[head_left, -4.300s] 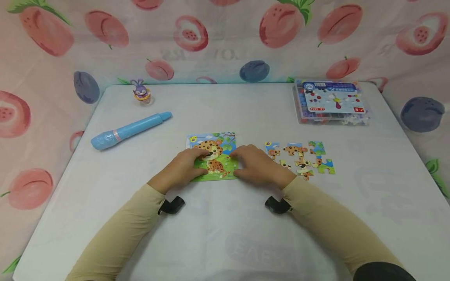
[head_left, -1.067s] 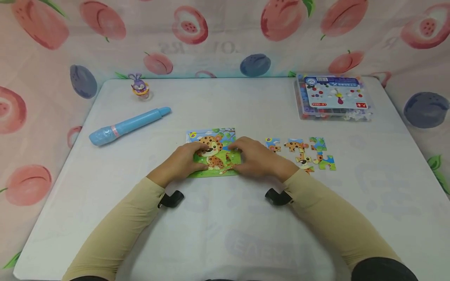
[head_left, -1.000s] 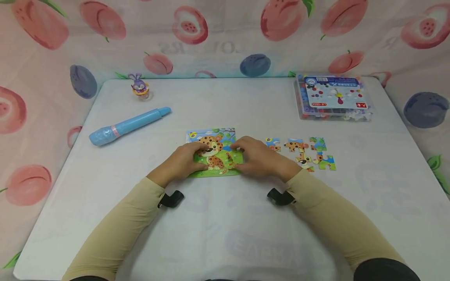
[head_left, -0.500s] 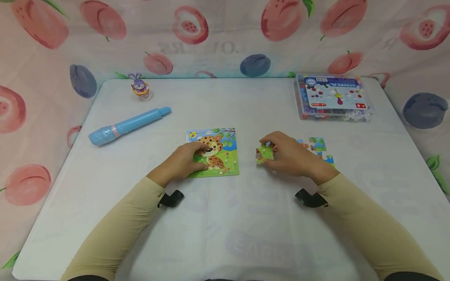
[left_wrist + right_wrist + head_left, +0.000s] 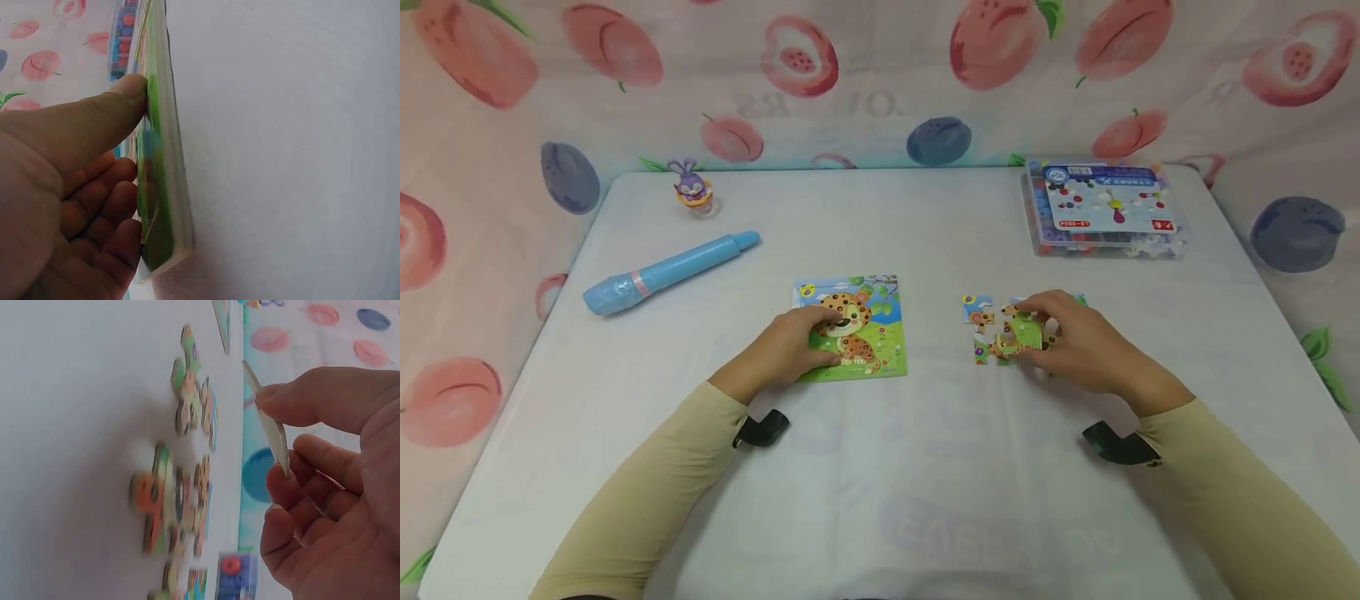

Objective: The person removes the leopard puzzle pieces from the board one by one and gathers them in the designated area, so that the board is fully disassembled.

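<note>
A leopard picture puzzle board (image 5: 887, 333) lies flat in the middle of the table. My left hand (image 5: 778, 346) rests on its left side, the thumb and fingertips touching the picture face; in the left wrist view the thumb (image 5: 128, 87) lies against the green face. My right hand (image 5: 1093, 350) pinches a green jigsaw piece (image 5: 1028, 333) between thumb and fingers, above the loose pieces. Edge-on in the right wrist view, that piece (image 5: 272, 431) is off the table. Several loose jigsaw pieces (image 5: 977, 306) lie below and left of this hand, which partly hides them.
At the back left stand a small purple rabbit figure (image 5: 691, 187) and, before it, a blue microphone-shaped tube (image 5: 677, 271). A clear plastic box (image 5: 1105, 204) of coloured parts lies at the back right. Fruit-print cloth (image 5: 880, 58) hangs behind the white table.
My right hand has left the puzzle board with a green piece pinched and travelled right, over the loose pieces. My left hand stays on the board.
</note>
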`<state>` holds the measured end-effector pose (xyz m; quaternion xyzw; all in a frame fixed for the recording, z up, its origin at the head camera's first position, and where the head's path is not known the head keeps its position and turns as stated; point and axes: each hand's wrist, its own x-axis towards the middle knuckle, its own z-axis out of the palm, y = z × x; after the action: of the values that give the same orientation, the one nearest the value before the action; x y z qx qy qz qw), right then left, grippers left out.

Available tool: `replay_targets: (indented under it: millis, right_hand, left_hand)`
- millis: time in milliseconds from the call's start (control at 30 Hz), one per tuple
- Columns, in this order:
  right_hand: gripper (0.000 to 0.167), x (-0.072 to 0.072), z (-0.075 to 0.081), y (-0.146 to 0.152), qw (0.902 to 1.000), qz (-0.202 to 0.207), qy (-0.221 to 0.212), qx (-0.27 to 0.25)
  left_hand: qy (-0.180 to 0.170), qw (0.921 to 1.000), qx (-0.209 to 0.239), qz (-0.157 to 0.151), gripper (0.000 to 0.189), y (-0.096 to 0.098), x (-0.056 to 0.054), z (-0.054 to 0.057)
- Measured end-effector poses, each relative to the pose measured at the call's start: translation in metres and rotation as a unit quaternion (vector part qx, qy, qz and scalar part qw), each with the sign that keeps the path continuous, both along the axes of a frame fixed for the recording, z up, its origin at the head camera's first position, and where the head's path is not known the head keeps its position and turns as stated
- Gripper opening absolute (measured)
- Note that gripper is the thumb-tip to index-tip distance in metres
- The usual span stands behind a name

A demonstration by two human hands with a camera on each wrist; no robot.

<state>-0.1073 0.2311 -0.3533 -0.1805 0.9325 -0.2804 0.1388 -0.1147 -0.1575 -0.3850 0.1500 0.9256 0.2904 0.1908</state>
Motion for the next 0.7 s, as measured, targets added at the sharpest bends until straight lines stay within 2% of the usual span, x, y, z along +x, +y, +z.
replay_targets:
  millis: [367, 700]
  right_hand:
    - [0.06, 0.013, -0.001, 0.038, 0.9983, -0.042, 0.031, 0.024]
    - [0.063, 0.024, -0.003, 0.062, 0.9965, -0.07, 0.028, 0.036]
  left_hand:
    - [0.013, 0.9999, 0.006, -0.001, 0.06, 0.0, 0.001, -0.002]
    - [0.01, 0.9999, 0.003, -0.003, 0.061, 0.0, 0.001, -0.002]
